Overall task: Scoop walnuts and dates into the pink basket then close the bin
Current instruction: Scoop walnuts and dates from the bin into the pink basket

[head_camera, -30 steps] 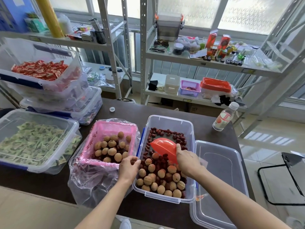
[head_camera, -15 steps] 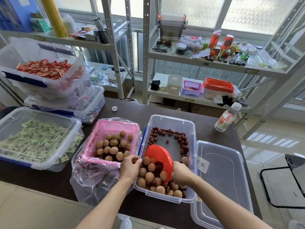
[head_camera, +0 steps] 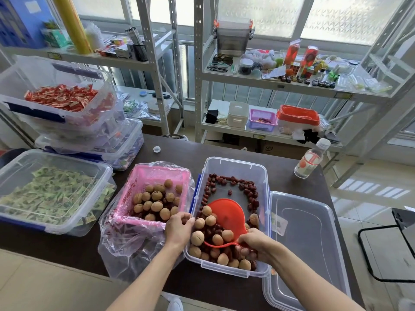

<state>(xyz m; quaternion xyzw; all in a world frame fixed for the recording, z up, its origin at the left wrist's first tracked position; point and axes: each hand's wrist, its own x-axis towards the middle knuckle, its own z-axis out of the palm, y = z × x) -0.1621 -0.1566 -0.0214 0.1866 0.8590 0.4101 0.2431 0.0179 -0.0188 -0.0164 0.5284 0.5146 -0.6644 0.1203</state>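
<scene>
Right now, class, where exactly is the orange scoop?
The orange scoop sits in the clear bin, tilted among walnuts, gripped by the right hand, right of the pink basket.

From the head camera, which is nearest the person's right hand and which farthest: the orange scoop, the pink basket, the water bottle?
Measured from the right hand:
1. Orange scoop, gripped in that hand, inside the bin.
2. Pink basket, to the left, beside the bin.
3. Water bottle, far right of the table.

Grey metal shelving (head_camera: 197, 63) before frosted windows (head_camera: 350, 16); daylight; pale tiled floor (head_camera: 368, 187).
</scene>
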